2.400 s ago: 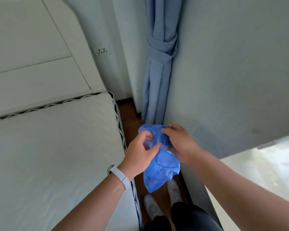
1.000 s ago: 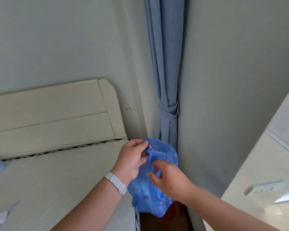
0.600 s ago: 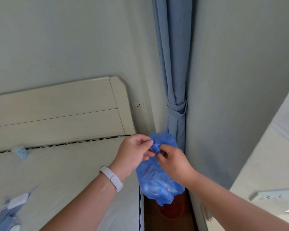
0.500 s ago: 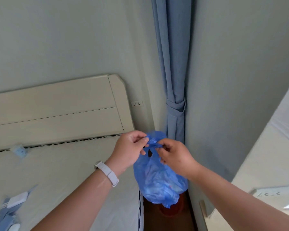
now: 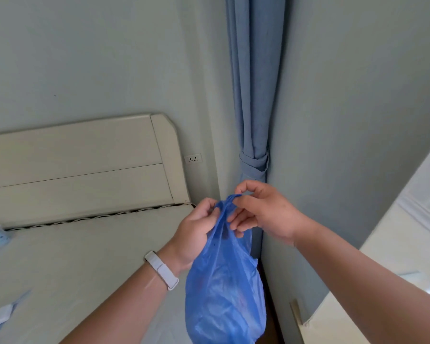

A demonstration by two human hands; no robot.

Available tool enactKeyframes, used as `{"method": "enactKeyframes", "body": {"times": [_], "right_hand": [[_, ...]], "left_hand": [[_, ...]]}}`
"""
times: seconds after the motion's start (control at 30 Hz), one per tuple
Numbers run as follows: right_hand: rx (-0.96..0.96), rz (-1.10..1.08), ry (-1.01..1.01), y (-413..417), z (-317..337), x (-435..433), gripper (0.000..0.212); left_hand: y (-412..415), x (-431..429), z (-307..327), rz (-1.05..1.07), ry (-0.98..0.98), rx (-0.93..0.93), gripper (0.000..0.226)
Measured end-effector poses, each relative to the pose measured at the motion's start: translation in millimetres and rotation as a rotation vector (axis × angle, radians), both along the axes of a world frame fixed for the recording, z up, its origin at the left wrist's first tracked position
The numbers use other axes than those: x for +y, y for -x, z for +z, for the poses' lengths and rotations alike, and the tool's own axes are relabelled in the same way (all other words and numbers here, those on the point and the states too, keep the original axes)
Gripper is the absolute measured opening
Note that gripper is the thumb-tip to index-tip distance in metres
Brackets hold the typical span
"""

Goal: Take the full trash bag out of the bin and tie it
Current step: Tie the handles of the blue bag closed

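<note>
Trash bag (image 5: pixel 223 289) hangs free beside the bed (image 5: pixel 60 256), its weight tensioning the gathered neck. Left hand (image 5: pixel 196 234) and right hand (image 5: pixel 263 214) each hold a closed grip on a handle strip for knotting.

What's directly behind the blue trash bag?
Behind the blue trash bag, held up by the left hand and right hand: the tied-back blue curtain in the wall corner and a strip of dark floor. The bag covers the curtain's lower end; no bin visible.
</note>
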State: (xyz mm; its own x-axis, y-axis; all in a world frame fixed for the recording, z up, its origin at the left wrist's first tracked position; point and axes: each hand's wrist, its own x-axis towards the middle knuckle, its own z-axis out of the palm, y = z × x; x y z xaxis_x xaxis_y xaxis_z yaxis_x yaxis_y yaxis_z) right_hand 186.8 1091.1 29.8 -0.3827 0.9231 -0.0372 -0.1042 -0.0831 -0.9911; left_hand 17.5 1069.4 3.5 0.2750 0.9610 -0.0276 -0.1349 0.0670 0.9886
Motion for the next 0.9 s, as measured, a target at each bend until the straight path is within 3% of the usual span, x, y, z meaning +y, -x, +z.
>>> {"method": "enactKeyframes", "body": {"times": [0.2,0.33,0.43,0.63,0.77,0.9], "right_hand": [[-0.041,-0.236,-0.249,7.3,7.8,22.9,0.021],[0.075,-0.046,-0.105,27.2,4.7,39.8,0.016],[0.08,0.104,-0.034,40.5,4.8,45.3,0.002],[0.025,0.251,-0.143,60.9,5.9,52.2,0.021],[0.012,0.251,-0.086,81.7,-0.3,49.0,0.01],[-0.032,0.193,-0.051,92.0,-5.4,46.3,0.015]], "left_hand": [[18.7,-0.5,11.4,-0.125,-0.103,0.096,0.02],[25.9,-1.6,30.9,-0.226,-0.155,0.217,0.036],[33.3,-1.6,42.7,-0.252,-0.276,0.423,0.024],[63.2,-5.9,50.8,-0.268,-0.193,0.569,0.028],[78.3,-6.8,50.9,-0.179,-0.204,0.651,0.028],[87.8,-9.7,52.0,0.045,-0.329,0.734,0.022]]}}
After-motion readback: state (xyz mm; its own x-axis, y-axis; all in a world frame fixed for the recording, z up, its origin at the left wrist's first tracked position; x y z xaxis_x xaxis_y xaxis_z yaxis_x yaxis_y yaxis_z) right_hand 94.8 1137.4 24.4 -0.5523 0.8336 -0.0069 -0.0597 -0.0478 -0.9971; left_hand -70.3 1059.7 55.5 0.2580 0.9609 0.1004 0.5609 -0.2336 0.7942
